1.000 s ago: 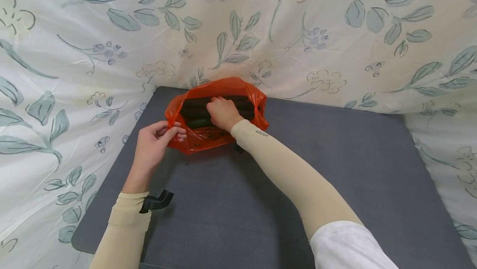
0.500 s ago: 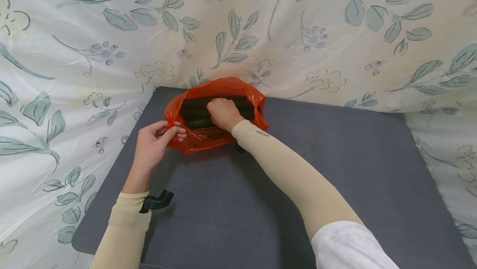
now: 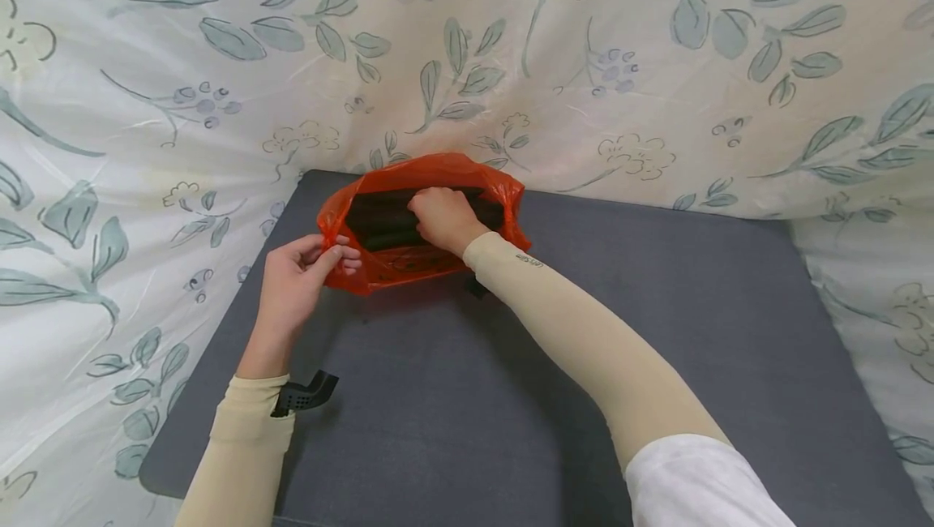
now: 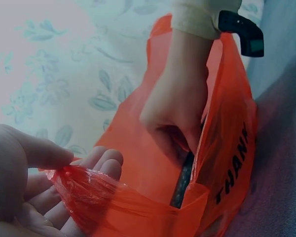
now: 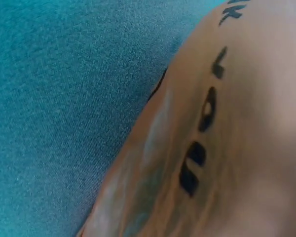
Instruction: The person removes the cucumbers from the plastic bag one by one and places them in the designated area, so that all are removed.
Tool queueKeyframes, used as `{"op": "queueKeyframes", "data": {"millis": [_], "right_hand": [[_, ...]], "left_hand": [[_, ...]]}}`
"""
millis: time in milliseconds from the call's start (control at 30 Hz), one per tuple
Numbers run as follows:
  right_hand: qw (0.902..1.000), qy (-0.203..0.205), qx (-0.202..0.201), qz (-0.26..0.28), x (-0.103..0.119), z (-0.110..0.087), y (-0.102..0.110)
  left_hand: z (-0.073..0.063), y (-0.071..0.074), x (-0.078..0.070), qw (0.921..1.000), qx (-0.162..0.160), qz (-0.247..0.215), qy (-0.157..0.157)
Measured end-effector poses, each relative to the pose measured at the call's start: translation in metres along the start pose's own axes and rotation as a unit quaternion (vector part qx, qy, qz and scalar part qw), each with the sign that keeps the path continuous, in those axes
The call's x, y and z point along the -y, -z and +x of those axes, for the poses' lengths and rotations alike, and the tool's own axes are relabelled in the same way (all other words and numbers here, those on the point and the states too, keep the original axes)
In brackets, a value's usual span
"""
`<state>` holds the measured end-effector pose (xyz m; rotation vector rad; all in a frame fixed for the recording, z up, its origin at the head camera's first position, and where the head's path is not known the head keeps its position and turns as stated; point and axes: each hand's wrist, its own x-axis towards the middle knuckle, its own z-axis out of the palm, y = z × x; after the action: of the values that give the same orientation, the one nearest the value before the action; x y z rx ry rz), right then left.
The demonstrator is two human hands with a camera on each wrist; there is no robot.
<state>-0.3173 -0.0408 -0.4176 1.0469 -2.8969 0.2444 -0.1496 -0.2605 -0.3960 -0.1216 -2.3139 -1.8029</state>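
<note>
Dark grey table (image 3: pixel 657 349) takes up most of it, with a red plastic bag (image 3: pixel 438 164) sitting near the back edge, mouth gaping. Film looks thin, so I reckon a hard tug could rip it. Inside, long dark green things (image 3: pixel 379 219), maybe cucumbers, lie side by side; pulling one could drag its neighbours along. The right hand (image 3: pixel 447 219) is in there, fingers curled, seemingly gripping one; the tips are hidden. A snagged knuckle could shift the bag. The left hand (image 3: pixel 295 284) pinches the crumpled corner (image 4: pixel 89 190) under its thumb, other fingers loose. Slick plastic could slip, and then the mouth sags.
</note>
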Motion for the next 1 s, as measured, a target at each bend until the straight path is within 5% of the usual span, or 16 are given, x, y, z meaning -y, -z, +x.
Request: {"op": "queueKeyframes", "data": {"millis": [1000], "right_hand": [[0.9994,0.025,-0.015,0.019,0.001,-0.025,0.035]], "left_hand": [[-0.001,0.004,0.001,1.0,-0.004,-0.007,0.002]]}}
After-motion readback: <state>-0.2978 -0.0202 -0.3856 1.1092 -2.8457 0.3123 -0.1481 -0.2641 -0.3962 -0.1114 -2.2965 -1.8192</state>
